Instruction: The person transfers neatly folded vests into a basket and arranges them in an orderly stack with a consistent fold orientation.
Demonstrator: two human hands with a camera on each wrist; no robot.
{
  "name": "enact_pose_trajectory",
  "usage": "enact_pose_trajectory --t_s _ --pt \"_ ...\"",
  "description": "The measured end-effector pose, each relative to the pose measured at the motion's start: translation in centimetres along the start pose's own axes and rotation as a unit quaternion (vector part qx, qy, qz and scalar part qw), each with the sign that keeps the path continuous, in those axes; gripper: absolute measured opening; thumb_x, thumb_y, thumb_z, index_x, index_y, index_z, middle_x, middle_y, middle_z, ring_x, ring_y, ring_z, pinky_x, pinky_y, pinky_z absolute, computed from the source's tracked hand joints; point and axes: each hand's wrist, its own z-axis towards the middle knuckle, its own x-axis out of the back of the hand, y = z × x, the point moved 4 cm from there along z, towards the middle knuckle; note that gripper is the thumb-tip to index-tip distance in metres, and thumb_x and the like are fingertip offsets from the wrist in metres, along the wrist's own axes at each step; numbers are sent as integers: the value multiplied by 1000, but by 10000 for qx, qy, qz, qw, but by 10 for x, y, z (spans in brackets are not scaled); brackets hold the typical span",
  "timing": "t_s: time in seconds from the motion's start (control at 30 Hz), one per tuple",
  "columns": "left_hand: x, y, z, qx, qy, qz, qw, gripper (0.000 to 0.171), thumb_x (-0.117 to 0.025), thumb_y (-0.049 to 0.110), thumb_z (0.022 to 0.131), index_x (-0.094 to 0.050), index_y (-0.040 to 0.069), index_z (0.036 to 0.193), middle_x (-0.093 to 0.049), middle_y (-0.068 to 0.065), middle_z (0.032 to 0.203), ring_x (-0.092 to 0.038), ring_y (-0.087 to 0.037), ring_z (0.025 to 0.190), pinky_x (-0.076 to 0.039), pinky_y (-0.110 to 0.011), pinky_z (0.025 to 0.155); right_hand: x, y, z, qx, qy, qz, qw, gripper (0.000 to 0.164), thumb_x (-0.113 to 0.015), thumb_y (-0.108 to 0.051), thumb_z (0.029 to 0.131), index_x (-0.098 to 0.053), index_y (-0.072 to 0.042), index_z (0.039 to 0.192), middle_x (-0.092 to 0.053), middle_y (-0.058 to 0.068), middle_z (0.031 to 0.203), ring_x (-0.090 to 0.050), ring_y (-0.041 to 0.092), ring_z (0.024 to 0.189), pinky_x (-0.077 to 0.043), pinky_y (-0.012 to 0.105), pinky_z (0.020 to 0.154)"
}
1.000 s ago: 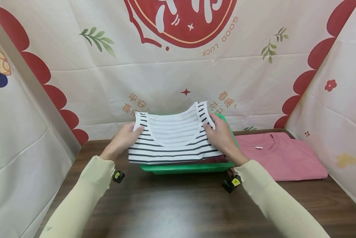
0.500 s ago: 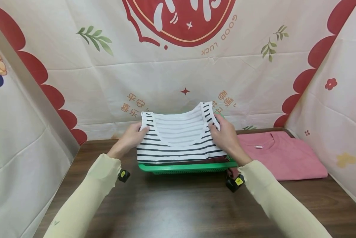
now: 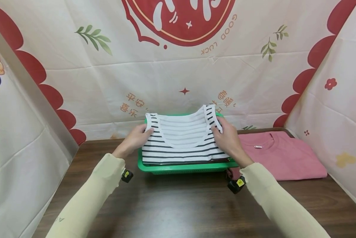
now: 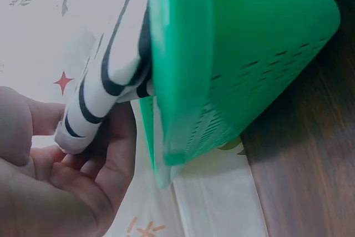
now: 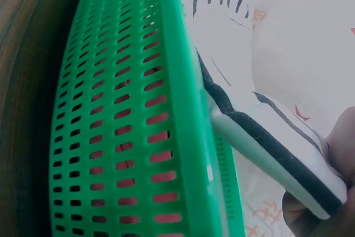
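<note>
A white top with black stripes and a scoop neck [image 3: 182,154], folded into a rectangle, lies over the green basket [image 3: 184,168]. My left hand [image 3: 136,138] pinches its left shoulder. At the other shoulder, my right hand [image 3: 227,137] grips the fabric with the thumb on top. The left wrist view shows the folded top [image 4: 113,62] between thumb and curled fingers, next to the basket wall. Beyond the rim in the right wrist view, the top's corner [image 5: 277,156] sits in my right hand. The top largely hides what lies inside the basket.
A folded pink T-shirt [image 3: 280,157] lies right of the basket, over a dark tray whose rim [image 3: 289,133] shows behind it. Brown wooden table [image 3: 172,208] extends in front. Printed cloth [image 3: 154,79] hangs at the back and both sides.
Both hands have moved the striped top right and then lowered it, so its front edge now sits within the basket rim. Both hands keep their hold.
</note>
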Motion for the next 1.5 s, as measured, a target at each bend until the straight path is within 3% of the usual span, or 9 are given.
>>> enact_pose_trajectory --t_s 0.27,0.57,0.77,1.0,1.37,1.5 --pt "-7 -4 3 65 -34 -25 10000 40 -41 30 101 -50 7 132 -66 -15 108 -65 -22 89 -54 -42 78 -5 11 -3 -101 -131 48 9999 46 -49 -20 97 -42 -13 142 -67 19 106 -66 24 74 -56 40 58" --pt "-12 -8 3 46 26 201 9998 38 -42 29 100 -53 7 129 -66 -14 106 -63 -23 90 -53 -42 77 -8 20 -6 136 -102 -155 9997 45 -49 -20 97 -43 -9 140 -66 22 111 -65 27 79 -56 45 61" --pt "-17 -8 3 -95 45 594 9982 37 -42 28 101 -53 5 127 -64 -14 101 -60 -22 84 -52 -37 71 -11 27 -8 383 -62 -412 9984 44 -51 -18 96 -45 -7 139 -64 24 117 -64 28 87 -55 50 69" --pt "-19 -6 2 -64 111 964 9953 35 -42 27 100 -54 3 124 -63 -13 98 -58 -23 81 -50 -37 68 -13 31 -10 401 -52 -509 9979 44 -51 -18 96 -46 -7 138 -65 24 114 -65 27 81 -56 48 65" --pt "-19 -5 2 75 54 1140 9934 36 -41 25 101 -53 1 125 -63 -15 99 -59 -23 81 -50 -37 69 -17 31 -11 536 -136 -1062 9928 48 -52 -19 96 -42 -2 140 -63 26 120 -64 29 85 -54 50 73" --pt "-18 -7 1 104 43 1180 9929 36 -41 24 101 -52 0 125 -62 -15 99 -59 -23 81 -51 -37 69 -21 30 -10 651 -208 -1356 9884 49 -53 -20 96 -43 -1 139 -65 26 116 -64 27 78 -54 50 71"
